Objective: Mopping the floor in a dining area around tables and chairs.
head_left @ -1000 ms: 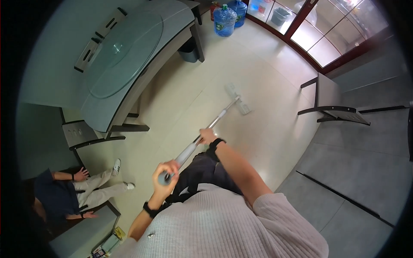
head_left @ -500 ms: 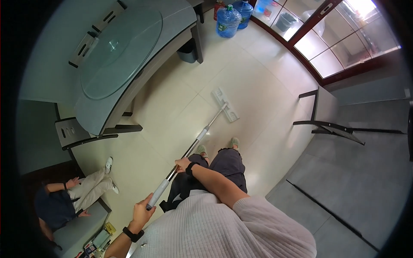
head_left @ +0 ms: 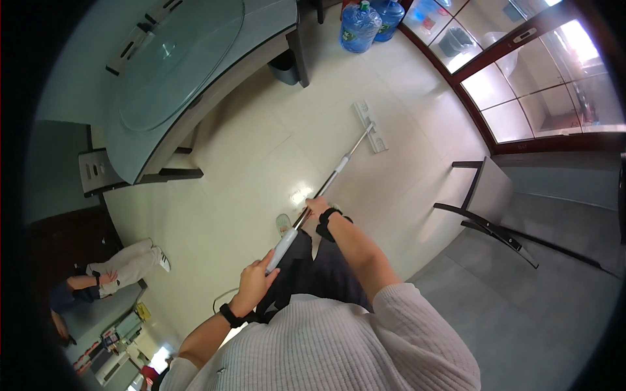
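Note:
A flat mop (head_left: pixel 342 163) slants across the floor in front of me, its long handle running from near my waist up and to the right. Its white rectangular head (head_left: pixel 379 137) lies flat on the pale tiles. My left hand (head_left: pixel 255 280) is closed round the white grip at the handle's upper end. Farther down, my right hand (head_left: pixel 318 208) wraps round the metal shaft. Dark bands circle both wrists. One light green shoe (head_left: pixel 283 225) shows left of the shaft; the other is mostly hidden behind my right hand.
A grey table (head_left: pixel 150 146) with a glass turntable (head_left: pixel 182 65) stands at upper left, a dark bin (head_left: pixel 284 68) by its leg. Blue water bottles (head_left: pixel 360 29) sit near glass doors (head_left: pixel 515 78). A chair (head_left: pixel 492 192) is at right. Another person (head_left: pixel 120 267) sits at left.
The mop has moved to the right and farther forward, its head still on the floor. Both hands have shifted right with it, keeping their hold. The view has turned slightly.

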A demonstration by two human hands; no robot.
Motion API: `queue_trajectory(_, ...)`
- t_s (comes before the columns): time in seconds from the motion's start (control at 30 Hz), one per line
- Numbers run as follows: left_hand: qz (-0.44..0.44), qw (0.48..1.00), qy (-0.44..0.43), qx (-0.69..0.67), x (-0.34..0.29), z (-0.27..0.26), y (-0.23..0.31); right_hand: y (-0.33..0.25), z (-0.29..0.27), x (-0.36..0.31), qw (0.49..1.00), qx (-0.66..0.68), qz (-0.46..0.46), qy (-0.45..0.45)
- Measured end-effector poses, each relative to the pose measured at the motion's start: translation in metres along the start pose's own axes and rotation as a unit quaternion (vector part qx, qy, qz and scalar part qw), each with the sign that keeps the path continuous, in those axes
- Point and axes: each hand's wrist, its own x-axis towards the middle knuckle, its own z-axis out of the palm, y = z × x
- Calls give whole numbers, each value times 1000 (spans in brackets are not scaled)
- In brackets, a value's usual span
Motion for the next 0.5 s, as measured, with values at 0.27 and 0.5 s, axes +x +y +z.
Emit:
queue_trajectory(0.27, 16, 998, 13, -51, 1, 28, 50, -14, -54, -9, 1000, 21, -2, 10)
queue_trajectory(0.5, -57, 997, 23, -45, -90, 62, 4, 63, -20, -21, 951, -303, 37, 53)
